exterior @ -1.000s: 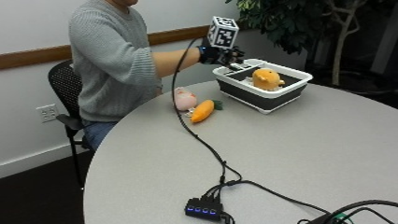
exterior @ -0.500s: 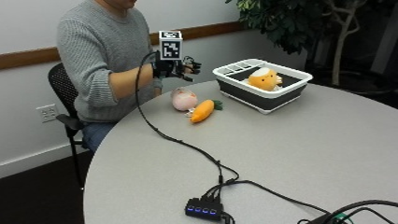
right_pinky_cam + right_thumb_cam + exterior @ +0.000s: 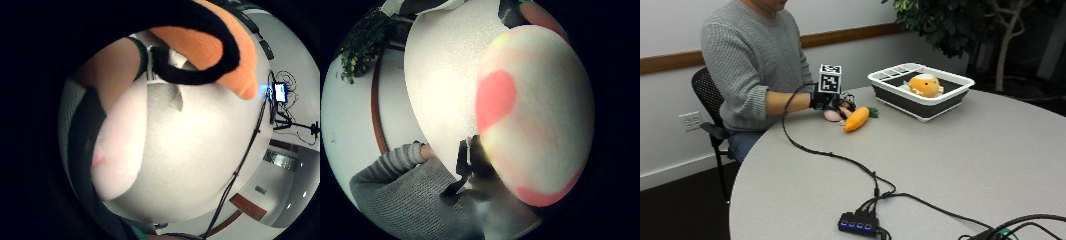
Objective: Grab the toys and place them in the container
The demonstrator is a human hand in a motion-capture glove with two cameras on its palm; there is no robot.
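a round grey counter (image 3: 986, 165) carries everything. on it lie a pink plush toy (image 3: 834, 115) and, just beside it, an orange carrot toy (image 3: 857, 119). a white container with dark sides (image 3: 921, 91) stands farther back. black cables (image 3: 840, 159) trail across to a small hub with blue lights (image 3: 857, 223) near the front edge.

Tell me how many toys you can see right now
3. An orange toy sits in the container. A carrot toy lies on the table. A pink toy lies beside it, under the gloved right hand. The container's walls may hide more.
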